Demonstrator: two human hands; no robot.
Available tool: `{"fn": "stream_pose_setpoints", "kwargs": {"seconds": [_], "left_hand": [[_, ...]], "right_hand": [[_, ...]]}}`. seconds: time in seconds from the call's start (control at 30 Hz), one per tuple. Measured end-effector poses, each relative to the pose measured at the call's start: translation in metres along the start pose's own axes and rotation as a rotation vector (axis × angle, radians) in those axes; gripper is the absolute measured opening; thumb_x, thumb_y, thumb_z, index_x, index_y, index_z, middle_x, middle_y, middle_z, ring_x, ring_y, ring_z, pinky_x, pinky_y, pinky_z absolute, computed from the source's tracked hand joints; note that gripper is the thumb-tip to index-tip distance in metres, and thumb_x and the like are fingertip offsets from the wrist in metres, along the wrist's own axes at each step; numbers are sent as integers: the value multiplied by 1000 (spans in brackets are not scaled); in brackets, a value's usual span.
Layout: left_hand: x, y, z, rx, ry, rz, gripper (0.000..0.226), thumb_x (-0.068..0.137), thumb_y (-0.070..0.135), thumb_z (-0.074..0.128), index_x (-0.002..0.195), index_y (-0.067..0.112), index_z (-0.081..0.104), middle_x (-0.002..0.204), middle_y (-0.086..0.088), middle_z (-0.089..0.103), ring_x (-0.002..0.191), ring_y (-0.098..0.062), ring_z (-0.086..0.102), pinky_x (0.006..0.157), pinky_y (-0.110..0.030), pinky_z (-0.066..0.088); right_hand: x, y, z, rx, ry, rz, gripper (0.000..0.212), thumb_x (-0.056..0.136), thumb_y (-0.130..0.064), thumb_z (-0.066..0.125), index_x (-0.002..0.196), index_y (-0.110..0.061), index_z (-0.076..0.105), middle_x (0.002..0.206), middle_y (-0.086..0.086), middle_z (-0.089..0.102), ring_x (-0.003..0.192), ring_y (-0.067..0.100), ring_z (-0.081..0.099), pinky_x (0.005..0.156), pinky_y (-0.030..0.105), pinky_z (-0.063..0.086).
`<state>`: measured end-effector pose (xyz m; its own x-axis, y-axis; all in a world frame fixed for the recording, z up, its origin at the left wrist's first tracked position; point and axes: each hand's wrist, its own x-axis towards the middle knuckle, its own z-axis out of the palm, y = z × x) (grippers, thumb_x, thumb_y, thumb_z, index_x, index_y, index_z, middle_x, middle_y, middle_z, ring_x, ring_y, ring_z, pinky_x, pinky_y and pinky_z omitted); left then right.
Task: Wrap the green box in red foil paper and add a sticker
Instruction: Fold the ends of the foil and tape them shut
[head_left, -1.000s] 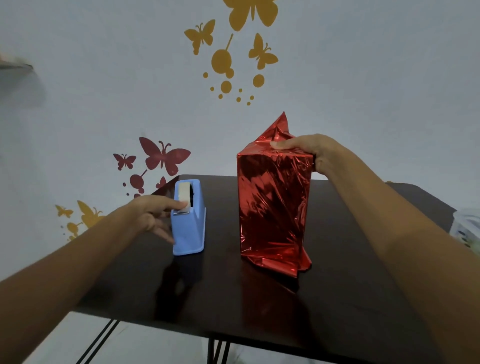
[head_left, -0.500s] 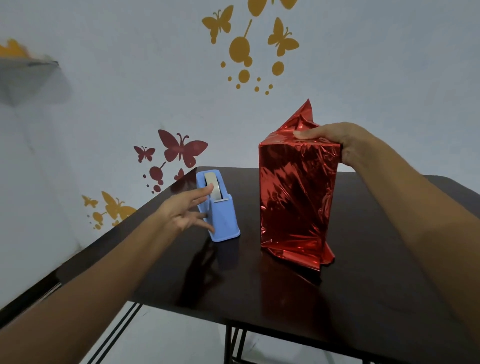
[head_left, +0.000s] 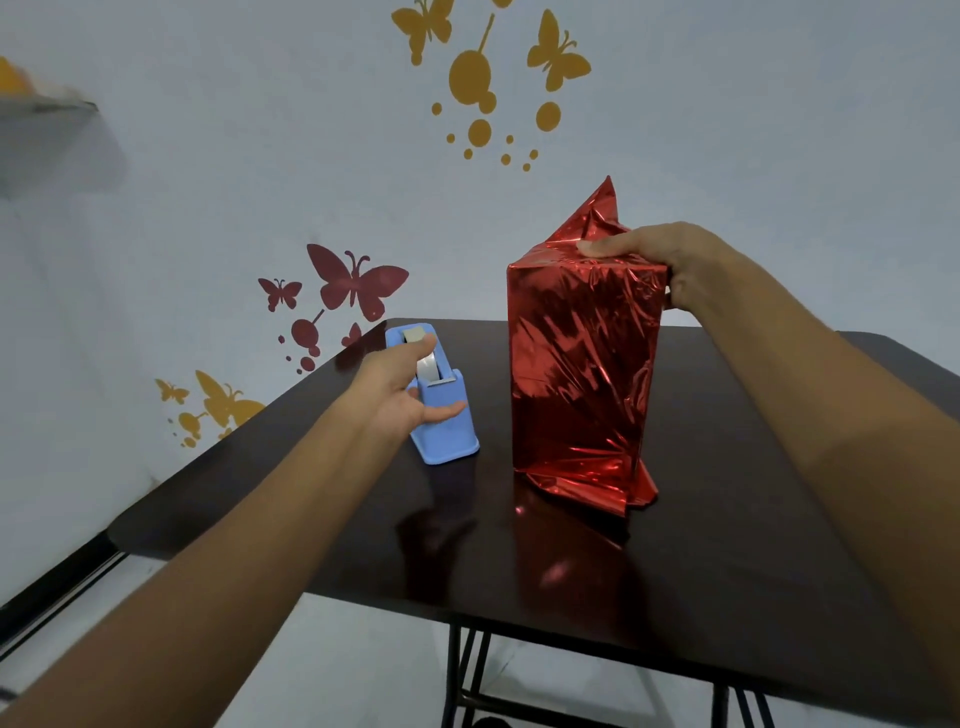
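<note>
While both forearms reached in from the near edge of the dark table (head_left: 675, 571), the left hand (head_left: 395, 389) lay open, well to the left of the right hand's grip and lower down. Its fingers were straight: the forefinger tip touched the top of the tape roll (head_left: 428, 366) and the thumb lay against the near face of the blue tape dispenser (head_left: 447, 436). It pinched nothing.

Directly beneath the grip, the box (head_left: 582, 374) stood upright on the table, covered all over in red foil (head_left: 571, 312). A crumpled skirt of foil (head_left: 597, 483) spread out at its foot, far below the grip.

The right hand (head_left: 670, 260) clasped the box's top right corner, fingers laid flat across the folded top and thumb curled down the right face. Just behind those fingers a loose peak of foil (head_left: 597, 213) stuck up, unfolded.

Beyond the grip rose a pale wall with butterfly decals (head_left: 358, 280), and far off to its left a blurred shelf (head_left: 47, 119).
</note>
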<state>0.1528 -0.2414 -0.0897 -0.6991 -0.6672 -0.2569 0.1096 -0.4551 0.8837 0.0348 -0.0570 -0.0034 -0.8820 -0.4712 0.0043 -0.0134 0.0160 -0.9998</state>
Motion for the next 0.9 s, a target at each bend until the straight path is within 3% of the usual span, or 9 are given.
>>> {"fn": "stream_pose_setpoints", "kwargs": {"seconds": [0.1, 0.17, 0.2, 0.37, 0.47, 0.6, 0.73, 0.83, 0.9], "left_hand": [[3, -13, 5, -104, 86, 87, 34, 88, 13, 66, 119, 7, 53, 124, -10, 45, 92, -27, 52, 74, -51, 56], [2, -26, 14, -147, 196, 158, 12, 86, 12, 69, 91, 10, 58, 123, -9, 44, 95, -25, 50, 75, -48, 56], [2, -32, 19, -151, 242, 190, 15, 85, 12, 69, 82, 11, 55, 122, -7, 41, 92, -22, 48, 75, -47, 56], [6, -35, 23, -159, 285, 258, 19, 85, 12, 69, 99, 11, 56, 127, -7, 42, 86, -21, 50, 74, -50, 57], [9, -21, 2, -151, 231, 195, 16, 88, 13, 66, 100, 7, 58, 121, -8, 48, 107, -29, 51, 79, -56, 54], [19, 7, -42, -42, 116, 57, 40, 88, 25, 66, 123, 7, 55, 128, -7, 52, 115, -33, 51, 62, -52, 56], [13, 23, -59, 92, -14, 9, 24, 91, 38, 56, 91, 14, 57, 112, -1, 53, 106, -27, 53, 62, -51, 55], [10, 18, -60, 104, -29, 36, 19, 92, 31, 57, 83, 14, 56, 93, 0, 54, 82, -20, 55, 60, -46, 54], [12, 14, -62, 86, -16, 37, 14, 90, 24, 60, 86, 12, 59, 94, -3, 56, 83, -22, 56, 56, -46, 53]], "right_hand": [[-1, 0, 1, -1, -2, -1, 29, 72, -12, 78, 91, -4, 58, 40, 0, 60, 33, 9, 57, 32, 16, 41], [-2, 0, 1, -3, -5, 2, 30, 73, -11, 78, 94, -3, 58, 41, 1, 60, 33, 9, 58, 32, 16, 42], [-3, 0, 1, -8, -5, 3, 29, 73, -12, 77, 93, -4, 58, 40, 0, 59, 33, 9, 57, 32, 16, 41], [-8, -1, 0, -11, -5, 8, 24, 75, -12, 76, 85, -4, 56, 40, 1, 59, 31, 8, 55, 29, 14, 39], [-7, -1, 0, -9, 15, 2, 25, 74, -11, 77, 84, -3, 56, 42, 2, 60, 30, 9, 55, 29, 15, 39], [-5, 0, 0, -15, 16, -1, 24, 73, -12, 78, 82, -5, 57, 43, 1, 60, 31, 8, 56, 30, 15, 39], [-4, 0, 0, -49, 29, 0, 29, 72, -16, 78, 91, -6, 58, 68, 5, 60, 32, 7, 56, 31, 14, 39], [-5, 0, 1, -43, 21, 5, 31, 73, -16, 78, 95, -7, 59, 56, 2, 62, 32, 7, 56, 31, 14, 40], [-5, 0, 1, -47, 17, 7, 29, 73, -16, 78, 92, -7, 59, 42, -1, 60, 32, 7, 55, 31, 14, 40]]}}
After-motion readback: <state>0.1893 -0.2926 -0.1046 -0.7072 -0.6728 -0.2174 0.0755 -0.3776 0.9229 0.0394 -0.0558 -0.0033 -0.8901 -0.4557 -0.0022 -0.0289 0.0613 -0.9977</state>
